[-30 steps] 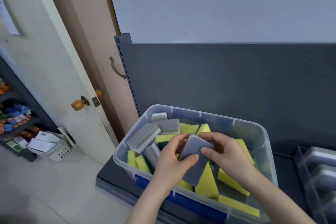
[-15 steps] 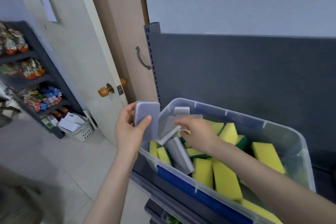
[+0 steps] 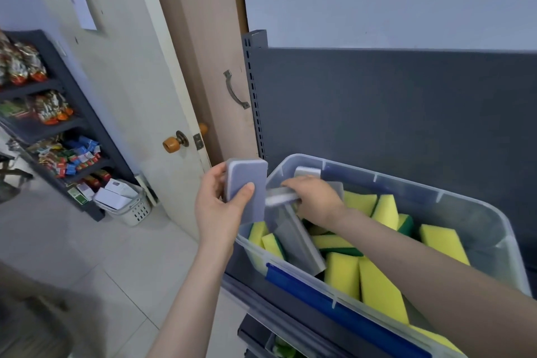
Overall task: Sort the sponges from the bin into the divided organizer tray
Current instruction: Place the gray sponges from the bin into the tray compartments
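L hand (image 3: 218, 209) grips grey sponge (image 3: 247, 183); R hand (image 3: 316, 200) grips 2nd sponge (image 3: 280, 200) in bin (image 3: 406, 193).

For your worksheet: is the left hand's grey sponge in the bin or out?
Out: the left hand grips the grey sponge just left of the clear bin, outside its rim.

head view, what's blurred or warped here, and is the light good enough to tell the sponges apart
Head view: the right hand and the second grey sponge it grips are motion-smeared; the left hand holds a sharp grey sponge; the lower-left corner is blurred; the door leans with wide-angle distortion; light is soft, without glare, so yellow sponges in the bin read clearly.
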`<action>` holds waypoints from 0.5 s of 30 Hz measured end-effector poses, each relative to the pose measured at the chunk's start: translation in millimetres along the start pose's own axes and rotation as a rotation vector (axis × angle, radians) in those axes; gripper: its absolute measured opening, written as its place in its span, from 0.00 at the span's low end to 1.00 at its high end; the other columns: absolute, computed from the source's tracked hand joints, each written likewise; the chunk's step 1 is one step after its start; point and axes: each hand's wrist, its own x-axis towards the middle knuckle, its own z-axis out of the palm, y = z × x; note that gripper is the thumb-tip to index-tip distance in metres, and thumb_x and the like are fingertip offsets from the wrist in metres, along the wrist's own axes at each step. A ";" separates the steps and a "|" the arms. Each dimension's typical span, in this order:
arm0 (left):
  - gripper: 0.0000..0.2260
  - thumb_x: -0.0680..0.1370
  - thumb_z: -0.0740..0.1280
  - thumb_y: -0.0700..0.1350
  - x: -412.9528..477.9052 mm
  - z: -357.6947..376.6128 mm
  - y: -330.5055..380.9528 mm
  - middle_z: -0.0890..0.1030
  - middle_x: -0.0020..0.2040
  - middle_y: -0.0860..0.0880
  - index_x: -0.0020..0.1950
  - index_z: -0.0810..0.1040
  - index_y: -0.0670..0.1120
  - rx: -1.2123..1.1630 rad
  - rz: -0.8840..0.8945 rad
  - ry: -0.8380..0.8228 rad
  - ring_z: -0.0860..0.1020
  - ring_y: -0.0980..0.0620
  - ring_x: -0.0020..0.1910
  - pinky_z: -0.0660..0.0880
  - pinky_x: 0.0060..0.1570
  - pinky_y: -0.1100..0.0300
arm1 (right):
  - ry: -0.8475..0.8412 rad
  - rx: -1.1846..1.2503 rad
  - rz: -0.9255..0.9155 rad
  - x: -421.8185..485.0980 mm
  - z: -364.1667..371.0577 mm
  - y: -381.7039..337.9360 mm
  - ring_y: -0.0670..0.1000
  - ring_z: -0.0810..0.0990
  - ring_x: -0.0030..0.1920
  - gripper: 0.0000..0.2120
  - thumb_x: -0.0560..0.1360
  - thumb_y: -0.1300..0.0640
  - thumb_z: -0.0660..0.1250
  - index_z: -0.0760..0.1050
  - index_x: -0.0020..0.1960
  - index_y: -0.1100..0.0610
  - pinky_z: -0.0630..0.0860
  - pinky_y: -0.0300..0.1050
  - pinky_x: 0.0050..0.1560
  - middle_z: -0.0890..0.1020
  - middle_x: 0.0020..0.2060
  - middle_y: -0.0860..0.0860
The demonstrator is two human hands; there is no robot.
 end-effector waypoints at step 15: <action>0.20 0.70 0.74 0.46 -21.8 69.7 26.1 0.78 0.52 0.66 0.57 0.73 0.62 -0.104 0.149 -0.286 0.77 0.64 0.51 0.74 0.43 0.66 | 0.463 -0.128 0.276 -125.4 -90.3 11.3 0.52 0.70 0.50 0.21 0.64 0.66 0.63 0.77 0.54 0.51 0.71 0.45 0.48 0.79 0.46 0.46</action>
